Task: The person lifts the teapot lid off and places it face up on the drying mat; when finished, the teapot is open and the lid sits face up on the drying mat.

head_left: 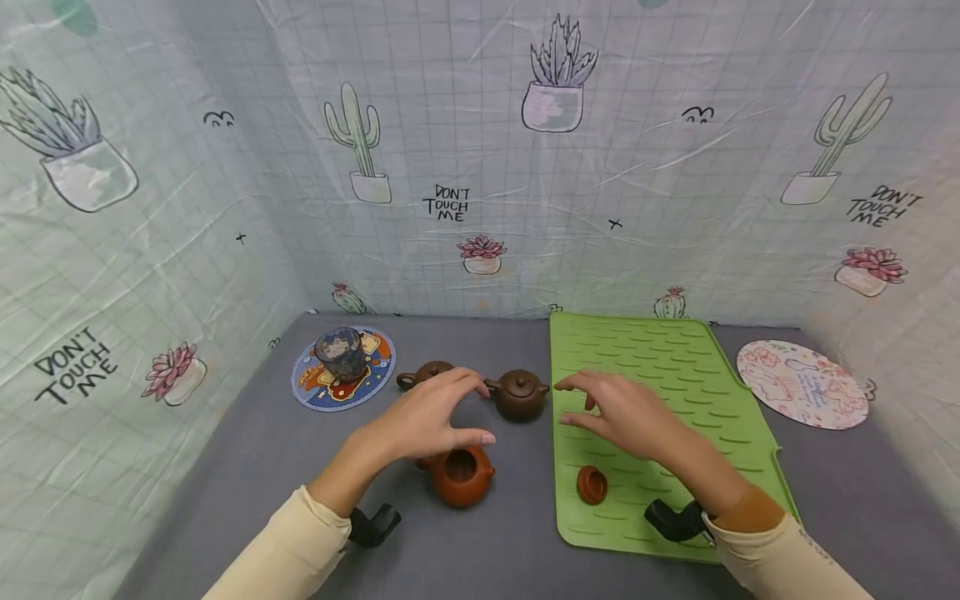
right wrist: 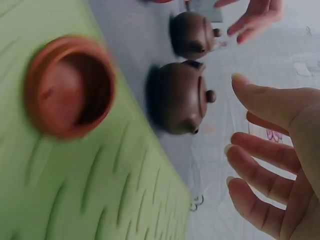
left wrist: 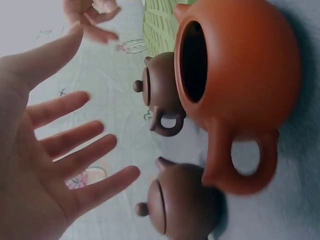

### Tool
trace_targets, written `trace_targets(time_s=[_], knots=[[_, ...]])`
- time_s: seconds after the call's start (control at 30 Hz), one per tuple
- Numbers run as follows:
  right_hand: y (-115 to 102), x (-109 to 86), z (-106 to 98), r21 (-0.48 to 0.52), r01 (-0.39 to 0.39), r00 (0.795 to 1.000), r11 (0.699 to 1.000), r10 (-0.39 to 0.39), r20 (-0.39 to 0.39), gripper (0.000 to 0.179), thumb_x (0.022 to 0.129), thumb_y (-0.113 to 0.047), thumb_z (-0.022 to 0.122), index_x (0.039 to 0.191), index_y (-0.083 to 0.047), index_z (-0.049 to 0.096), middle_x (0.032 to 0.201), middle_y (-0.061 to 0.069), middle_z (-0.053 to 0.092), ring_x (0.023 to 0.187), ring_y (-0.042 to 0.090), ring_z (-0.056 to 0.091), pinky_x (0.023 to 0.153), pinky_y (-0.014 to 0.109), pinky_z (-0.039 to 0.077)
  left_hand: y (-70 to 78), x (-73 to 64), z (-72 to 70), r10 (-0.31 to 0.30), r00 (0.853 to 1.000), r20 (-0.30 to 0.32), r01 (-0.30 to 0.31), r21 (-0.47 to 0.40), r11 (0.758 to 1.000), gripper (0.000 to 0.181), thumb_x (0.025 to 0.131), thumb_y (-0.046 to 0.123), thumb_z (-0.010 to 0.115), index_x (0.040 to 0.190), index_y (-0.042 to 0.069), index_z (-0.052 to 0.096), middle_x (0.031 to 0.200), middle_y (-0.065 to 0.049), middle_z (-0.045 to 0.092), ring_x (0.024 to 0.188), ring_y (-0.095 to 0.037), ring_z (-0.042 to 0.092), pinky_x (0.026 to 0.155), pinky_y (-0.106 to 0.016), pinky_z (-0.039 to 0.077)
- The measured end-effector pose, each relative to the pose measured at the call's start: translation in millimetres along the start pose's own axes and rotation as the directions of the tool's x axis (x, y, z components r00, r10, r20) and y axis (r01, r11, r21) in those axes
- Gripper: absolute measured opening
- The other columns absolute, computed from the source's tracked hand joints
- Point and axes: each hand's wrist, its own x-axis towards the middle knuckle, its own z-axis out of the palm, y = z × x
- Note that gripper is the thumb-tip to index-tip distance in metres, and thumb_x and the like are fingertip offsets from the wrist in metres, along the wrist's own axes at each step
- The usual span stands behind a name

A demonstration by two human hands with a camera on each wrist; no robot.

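My left hand [head_left: 427,421] hovers above the orange-brown teapot [head_left: 461,482], fingers spread and holding nothing. That teapot stands lidless, its dark opening facing up and its handle [left wrist: 247,165] showing in the left wrist view. My right hand [head_left: 622,412] hangs over the left part of the green mat [head_left: 675,358], fingers loosely bent around nothing. Below it an orange-brown lid [head_left: 592,485] lies on the mat, hollow side showing. Between the hands, farther back, sits a dark brown lidded teapot [head_left: 520,395]. A second dark brown teapot [left wrist: 182,202] is partly hidden behind my left hand in the head view.
A dark glass [head_left: 341,354] stands on a round blue patterned coaster [head_left: 307,392] at the back left. To the right of the mat lies a pink patterned oval mat [head_left: 802,383]. A printed cloth curtain [head_left: 480,150] encloses the grey table [head_left: 247,500] at the back and sides.
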Motion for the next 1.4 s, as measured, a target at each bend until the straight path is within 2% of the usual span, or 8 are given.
trace_targets(time_s=[0.13, 0.23, 0.4, 0.57, 0.73, 0.9, 1.2, 1.4], knots=[[-4, 16.9, 7, 0.061, -0.012, 0.999, 0.998, 0.016, -0.052, 0.045, 0.087, -0.041, 0.079, 0.126, -0.02, 0.07, 0.121, 0.0, 0.073, 0.091, 0.017, 0.07, 0.065, 0.028, 0.053, -3.2, 15.2, 5.5, -0.006, 0.999, -0.047, 0.003, -0.08, 0.997, 0.054, 0.088, 0.045, 0.079, 0.131, 0.017, 0.06, 0.146, -0.004, 0.054, 0.134, -0.026, 0.057, 0.109, -0.05, 0.049], [-7, 26.7, 15, 0.116, 0.006, 0.995, 0.993, 0.006, -0.096, 0.046, 0.085, -0.038, 0.083, 0.125, -0.017, 0.071, 0.123, 0.004, 0.072, 0.101, 0.022, 0.071, 0.075, 0.036, 0.058, -5.1, 25.2, 14.1, -0.036, 0.995, -0.096, 0.024, -0.127, 0.992, 0.053, 0.088, 0.041, 0.08, 0.129, 0.016, 0.059, 0.145, -0.005, 0.054, 0.132, -0.027, 0.057, 0.108, -0.049, 0.05], [-10, 38.5, 29, 0.191, 0.043, 0.991, 0.981, -0.018, -0.129, 0.044, 0.081, -0.03, 0.087, 0.12, -0.014, 0.073, 0.132, 0.011, 0.068, 0.122, 0.033, 0.066, 0.096, 0.051, 0.056, -6.5, 37.8, 32.0, -0.123, 0.975, -0.183, 0.084, -0.204, 0.975, 0.047, 0.087, 0.034, 0.083, 0.122, 0.012, 0.061, 0.13, -0.006, 0.062, 0.118, -0.028, 0.062, 0.098, -0.046, 0.052], [-9, 43.6, 44, 0.217, 0.048, 0.989, 0.975, -0.016, -0.148, 0.041, 0.079, -0.023, 0.089, 0.116, -0.013, 0.074, 0.132, 0.013, 0.068, 0.121, 0.034, 0.066, 0.097, 0.051, 0.056, -8.3, 45.2, 47.8, -0.189, 0.956, -0.223, 0.133, -0.247, 0.96, 0.042, 0.086, 0.03, 0.084, 0.116, 0.01, 0.062, 0.118, -0.008, 0.065, 0.106, -0.029, 0.064, 0.091, -0.043, 0.053], [-7, 44.7, 56, 0.231, 0.064, 0.987, 0.971, -0.027, -0.161, 0.036, 0.08, -0.018, 0.087, 0.114, -0.013, 0.076, 0.133, 0.013, 0.069, 0.117, 0.032, 0.069, 0.094, 0.047, 0.058, -12.2, 50.9, 58.5, -0.232, 0.944, -0.234, 0.173, -0.249, 0.953, 0.04, 0.084, 0.026, 0.085, 0.113, 0.01, 0.063, 0.114, -0.01, 0.065, 0.104, -0.028, 0.065, 0.09, -0.043, 0.053], [-5, 44.8, 63, 0.219, 0.061, 0.989, 0.974, -0.03, -0.143, 0.036, 0.08, -0.014, 0.086, 0.115, -0.013, 0.077, 0.134, 0.014, 0.068, 0.12, 0.034, 0.068, 0.095, 0.046, 0.059, -13.9, 55.2, 65.2, -0.283, 0.936, -0.21, 0.226, -0.257, 0.94, 0.035, 0.085, 0.023, 0.084, 0.111, 0.011, 0.063, 0.112, -0.009, 0.067, 0.104, -0.027, 0.065, 0.091, -0.045, 0.053], [-4, 45.7, 69, 0.173, 0.071, 0.986, 0.982, -0.043, -0.16, 0.039, 0.08, -0.011, 0.085, 0.118, -0.014, 0.078, 0.133, 0.011, 0.07, 0.12, 0.033, 0.069, 0.096, 0.047, 0.058, -14.7, 59.9, 70.4, -0.324, 0.929, -0.178, 0.279, -0.237, 0.931, 0.035, 0.084, 0.023, 0.085, 0.111, 0.012, 0.065, 0.115, -0.009, 0.071, 0.108, -0.028, 0.067, 0.094, -0.045, 0.055], [-3, 46.7, 69, 0.169, 0.065, 0.984, 0.983, -0.035, -0.174, 0.042, 0.079, -0.01, 0.086, 0.119, -0.015, 0.077, 0.132, 0.01, 0.071, 0.119, 0.031, 0.07, 0.095, 0.046, 0.059, -14.9, 61.6, 70.6, -0.329, 0.926, -0.187, 0.28, -0.247, 0.928, 0.034, 0.084, 0.022, 0.085, 0.11, 0.012, 0.066, 0.115, -0.01, 0.072, 0.108, -0.029, 0.068, 0.093, -0.045, 0.055]])
